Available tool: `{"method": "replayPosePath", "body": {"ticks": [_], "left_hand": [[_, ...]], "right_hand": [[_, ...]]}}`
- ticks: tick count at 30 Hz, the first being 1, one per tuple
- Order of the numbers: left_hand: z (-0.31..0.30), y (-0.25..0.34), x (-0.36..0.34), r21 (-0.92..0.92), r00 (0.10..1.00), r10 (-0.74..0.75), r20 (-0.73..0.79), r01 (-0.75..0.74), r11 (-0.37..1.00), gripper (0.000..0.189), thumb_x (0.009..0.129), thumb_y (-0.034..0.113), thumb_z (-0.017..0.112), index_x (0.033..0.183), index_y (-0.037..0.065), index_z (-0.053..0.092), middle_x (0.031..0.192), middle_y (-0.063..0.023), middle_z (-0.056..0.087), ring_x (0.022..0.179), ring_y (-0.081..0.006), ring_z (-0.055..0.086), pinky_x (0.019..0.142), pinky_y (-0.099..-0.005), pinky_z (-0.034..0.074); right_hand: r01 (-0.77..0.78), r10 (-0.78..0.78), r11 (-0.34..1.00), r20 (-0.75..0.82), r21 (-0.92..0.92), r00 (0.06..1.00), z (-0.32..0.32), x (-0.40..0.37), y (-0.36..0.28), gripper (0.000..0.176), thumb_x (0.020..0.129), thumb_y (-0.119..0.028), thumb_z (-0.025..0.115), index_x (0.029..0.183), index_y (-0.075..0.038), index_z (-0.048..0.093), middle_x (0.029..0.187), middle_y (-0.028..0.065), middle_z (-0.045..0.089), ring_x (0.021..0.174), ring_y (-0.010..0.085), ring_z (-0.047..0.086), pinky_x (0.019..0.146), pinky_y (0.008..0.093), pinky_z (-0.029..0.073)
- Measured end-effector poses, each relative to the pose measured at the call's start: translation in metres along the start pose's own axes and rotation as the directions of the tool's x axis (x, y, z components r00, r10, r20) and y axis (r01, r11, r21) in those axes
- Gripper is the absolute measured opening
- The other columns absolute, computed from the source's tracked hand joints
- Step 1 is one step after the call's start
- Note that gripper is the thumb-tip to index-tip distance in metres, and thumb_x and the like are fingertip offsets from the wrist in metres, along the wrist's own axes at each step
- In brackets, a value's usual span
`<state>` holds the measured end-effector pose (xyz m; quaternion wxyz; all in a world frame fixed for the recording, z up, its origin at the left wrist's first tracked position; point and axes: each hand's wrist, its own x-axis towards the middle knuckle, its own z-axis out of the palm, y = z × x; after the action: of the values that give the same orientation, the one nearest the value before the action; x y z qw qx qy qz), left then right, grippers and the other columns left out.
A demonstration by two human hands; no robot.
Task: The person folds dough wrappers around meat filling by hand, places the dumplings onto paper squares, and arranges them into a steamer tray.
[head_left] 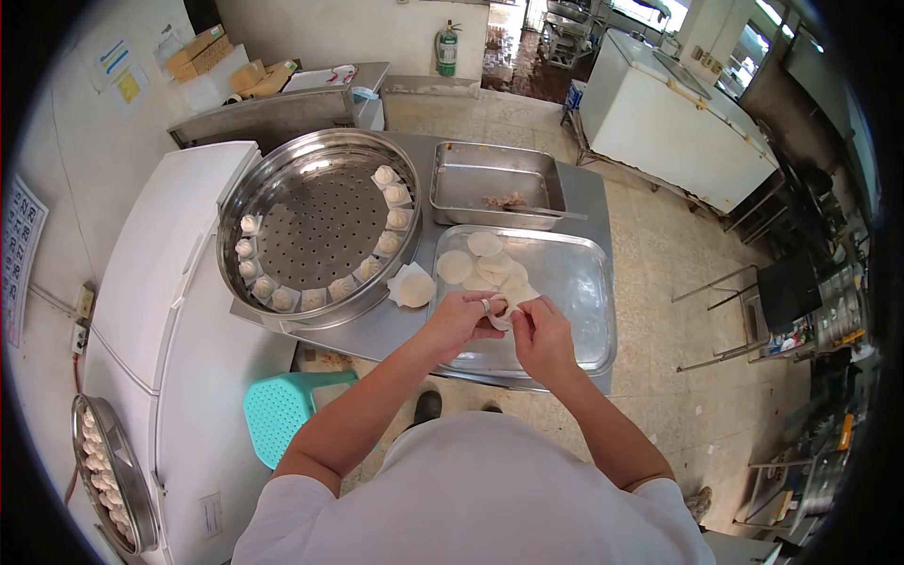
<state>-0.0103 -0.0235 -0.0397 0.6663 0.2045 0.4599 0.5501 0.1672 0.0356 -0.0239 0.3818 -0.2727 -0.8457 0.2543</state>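
Observation:
Over the front part of a flat metal tray [574, 339], my left hand [463, 320] and my right hand [543, 334] meet with fingers bent around a piece of dough [506, 311]. Round dough wrappers [485, 244] lie overlapping on the tray just beyond my hands. To the left, a wrapper sits on white paper [411, 287] beside a big round perforated steamer [320, 217]. Pleated buns [397, 195] on paper squares line the steamer's right, front and left inner edge. Behind the flat tray, a deep metal pan [494, 174] holds some filling [506, 200] and a utensil.
A turquoise stool [280, 414] stands below the table's front left edge. White freezers [188, 311] run along the left, with another steamer of buns [105, 471] on top. At the right are a chair [786, 287] and shelves; a white chest freezer [669, 118] stands behind.

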Motion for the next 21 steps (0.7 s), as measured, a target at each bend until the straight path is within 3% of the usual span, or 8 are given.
{"method": "replayPosePath", "body": {"ticks": [1,4,7,10,13,16,19,21], "left_hand": [[-0.002,0.002,-0.001,-0.022,1.000,-0.008,0.028,0.008,1.000,0.034,0.103,0.023,0.060,0.124,-0.003,0.064,0.112,-0.0115,0.069,0.096,-0.0219,0.069,0.087,-0.0393,0.061],[-0.021,-0.005,0.002,-0.329,0.979,0.028,0.201,0.041,0.943,0.040,0.103,0.026,0.058,0.131,-0.003,0.056,0.121,-0.0152,0.066,0.108,-0.0266,0.067,0.096,-0.0426,0.058],[-0.014,0.005,0.001,-0.300,0.994,-0.095,-0.049,0.076,0.951,0.050,0.109,0.032,0.046,0.140,-0.007,0.048,0.131,-0.0185,0.063,0.117,-0.0306,0.065,0.103,-0.0455,0.054],[-0.005,0.004,0.001,-0.274,0.985,0.083,-0.150,-0.122,0.954,0.053,0.109,0.031,0.047,0.143,-0.009,0.045,0.137,-0.0208,0.060,0.125,-0.0307,0.060,0.109,-0.0421,0.050],[0.013,0.000,-0.007,-0.066,0.944,0.328,-0.027,-0.329,0.942,0.060,0.110,0.036,0.046,0.150,-0.008,0.037,0.145,-0.0202,0.056,0.136,-0.0269,0.053,0.116,-0.0370,0.040],[0.029,0.000,-0.018,0.286,0.922,0.374,0.097,-0.386,0.877,0.066,0.111,0.039,0.044,0.156,-0.007,0.031,0.153,-0.0172,0.051,0.141,-0.0223,0.047,0.119,-0.0348,0.033],[0.023,-0.002,-0.016,0.405,0.888,0.426,0.175,-0.459,0.791,0.068,0.112,0.042,0.041,0.158,-0.006,0.028,0.157,-0.0139,0.048,0.144,-0.0189,0.043,0.121,-0.0332,0.029],[0.020,0.003,-0.018,0.390,0.862,0.475,0.176,-0.504,0.770,0.068,0.112,0.042,0.042,0.158,-0.006,0.028,0.155,-0.0157,0.049,0.145,-0.0211,0.042,0.121,-0.0349,0.029]], "right_hand": [[-0.001,0.001,1.000,-0.008,0.001,1.000,0.001,0.000,0.000,0.005,0.093,-0.002,0.067,0.093,0.001,0.063,0.083,0.0162,0.061,0.063,0.0285,0.060,0.057,0.0376,0.047],[-0.164,0.167,0.982,-0.022,0.097,0.986,0.003,-0.001,-0.004,0.006,0.090,0.000,0.066,0.093,0.001,0.062,0.085,0.0184,0.062,0.071,0.0370,0.062,0.061,0.0442,0.049],[-0.147,0.151,0.986,-0.052,0.072,0.987,0.000,-0.002,-0.001,0.005,0.091,-0.001,0.067,0.093,0.001,0.062,0.084,0.0182,0.062,0.069,0.0358,0.062,0.061,0.0432,0.048],[-0.109,0.111,0.993,-0.072,0.034,0.991,0.002,-0.006,0.004,0.005,0.091,-0.002,0.067,0.092,0.001,0.062,0.082,0.0174,0.061,0.068,0.0345,0.061,0.061,0.0426,0.048],[-0.156,0.158,0.987,-0.063,0.044,0.985,0.004,-0.008,0.002,0.006,0.091,-0.003,0.067,0.091,0.002,0.063,0.079,0.0170,0.061,0.067,0.0331,0.060,0.060,0.0422,0.048],[-0.198,0.202,0.978,-0.053,0.069,0.978,0.002,-0.009,-0.002,0.006,0.091,-0.003,0.068,0.091,0.002,0.064,0.079,0.0168,0.062,0.067,0.0322,0.061,0.060,0.0413,0.047],[-0.211,0.217,0.973,-0.069,0.094,0.974,0.002,-0.011,-0.001,0.006,0.092,-0.003,0.067,0.091,0.002,0.064,0.080,0.0164,0.062,0.066,0.0307,0.061,0.060,0.0404,0.047],[-0.213,0.222,0.971,-0.079,0.110,0.972,0.000,-0.013,-0.002,0.007,0.093,-0.004,0.067,0.091,0.002,0.064,0.079,0.0151,0.062,0.066,0.0284,0.061,0.059,0.0396,0.046]]}}
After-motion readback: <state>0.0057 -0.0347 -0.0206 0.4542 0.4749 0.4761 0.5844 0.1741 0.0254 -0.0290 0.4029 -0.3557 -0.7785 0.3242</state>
